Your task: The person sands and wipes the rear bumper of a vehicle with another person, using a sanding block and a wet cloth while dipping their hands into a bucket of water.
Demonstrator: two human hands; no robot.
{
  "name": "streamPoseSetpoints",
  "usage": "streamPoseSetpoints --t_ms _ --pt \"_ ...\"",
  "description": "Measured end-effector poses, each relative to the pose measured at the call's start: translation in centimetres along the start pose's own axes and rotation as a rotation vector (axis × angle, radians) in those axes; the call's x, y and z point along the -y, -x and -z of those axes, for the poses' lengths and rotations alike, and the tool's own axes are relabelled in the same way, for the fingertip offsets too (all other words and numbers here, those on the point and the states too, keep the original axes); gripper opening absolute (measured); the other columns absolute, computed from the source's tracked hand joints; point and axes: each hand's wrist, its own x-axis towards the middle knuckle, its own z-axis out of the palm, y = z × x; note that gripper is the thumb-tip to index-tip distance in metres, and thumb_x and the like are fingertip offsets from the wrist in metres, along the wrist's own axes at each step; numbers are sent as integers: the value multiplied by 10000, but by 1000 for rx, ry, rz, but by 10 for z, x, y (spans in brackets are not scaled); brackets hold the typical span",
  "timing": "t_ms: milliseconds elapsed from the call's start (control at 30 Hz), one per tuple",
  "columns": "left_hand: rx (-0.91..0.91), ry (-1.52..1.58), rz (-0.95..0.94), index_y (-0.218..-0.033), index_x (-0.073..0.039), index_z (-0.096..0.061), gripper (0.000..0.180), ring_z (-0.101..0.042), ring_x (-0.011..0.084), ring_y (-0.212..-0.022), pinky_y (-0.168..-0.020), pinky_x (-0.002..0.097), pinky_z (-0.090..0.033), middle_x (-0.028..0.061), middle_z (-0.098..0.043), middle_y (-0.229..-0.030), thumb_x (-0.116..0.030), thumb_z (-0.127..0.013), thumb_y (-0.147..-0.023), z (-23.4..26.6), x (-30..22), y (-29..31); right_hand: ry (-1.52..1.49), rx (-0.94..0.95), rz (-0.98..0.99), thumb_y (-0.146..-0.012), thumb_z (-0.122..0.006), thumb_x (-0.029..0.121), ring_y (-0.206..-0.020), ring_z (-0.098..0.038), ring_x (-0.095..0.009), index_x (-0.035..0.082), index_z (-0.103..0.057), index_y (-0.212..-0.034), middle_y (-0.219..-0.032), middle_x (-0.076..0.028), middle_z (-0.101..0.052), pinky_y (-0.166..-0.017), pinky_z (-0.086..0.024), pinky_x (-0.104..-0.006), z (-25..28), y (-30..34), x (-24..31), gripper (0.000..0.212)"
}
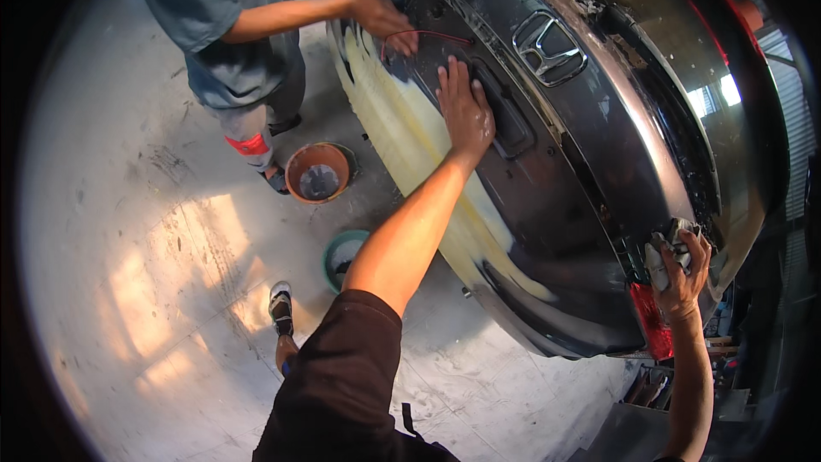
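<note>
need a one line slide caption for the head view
Left hand flat on a car's patchy rear bumper, right hand gripping a grey cloth beside a red taillight.

The person's left arm [410,235] reaches up and a bit to the right. The left hand [467,115] is flat with its back showing, and the left fingers [463,79] point up. Far to the right, the right arm [694,376] comes up, and the right hand [682,282] grips with bent fingers [697,250].

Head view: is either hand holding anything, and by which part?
The right hand grips what looks like a bunched grey cloth by its near side, against the car; the left hand lies open, holding nothing.
</note>
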Motion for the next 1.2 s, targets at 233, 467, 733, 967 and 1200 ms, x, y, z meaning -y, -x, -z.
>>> streamPoseSetpoints --t_ms 233,467,733,967,1200 --pt "63 90 28 -1480 58 -233 548 -129 435 -1464 -1172 545 -110 262 -139 -1578 -140 -396 -996 -2 -24 39 10 -3 -12 -710 -798 128 -1071 -546 -408 148 -638 -1095 -1260 -163 -531 -875 -463 -513 4 -2 3 417" --pt "21 264 301 -1492 88 -157 594 -44 420 -1479 -1195 492 -55 300 -76 -1575 -215 -357 -1021 -17 -86 102 13 31 -49 -714 -792 135 -1066 -549 -400 145 -641 -1108 -1255 -157 -533 -885 -462 -510 7 -3 7 423" --pt "26 314 355 -1514 61 -122 642 -15 386 -1492 -1191 510 -29 266 -1 -1596 -214 -395 -1003 -9 -66 67 19 19 -50 -731 -789 142 -1065 -550 -407 148 -637 -1120 -1249 -161 -533 -877 -462 -514 1 -7 13 418" --pt "-18 245 159 -1476 92 -235 595 -77 422 -1476 -1180 534 -69 280 -37 -1588 -178 -410 -975 -13 -39 36 22 -10 -25 -725 -789 141 -1057 -556 -403 140 -646 -1117 -1235 -157 -541 -871 -459 -510 6 -9 7 417" --pt "77 161 223 -1488 43 -263 559 -99 381 -1485 -1180 542 -71 250 -82 -1594 -262 -338 -1024 -21 -77 106 32 20 -58 -720 -792 146 -1050 -561 -394 140 -648 -1110 -1232 -160 -544 -871 -462 -500 7 -1 4 415"
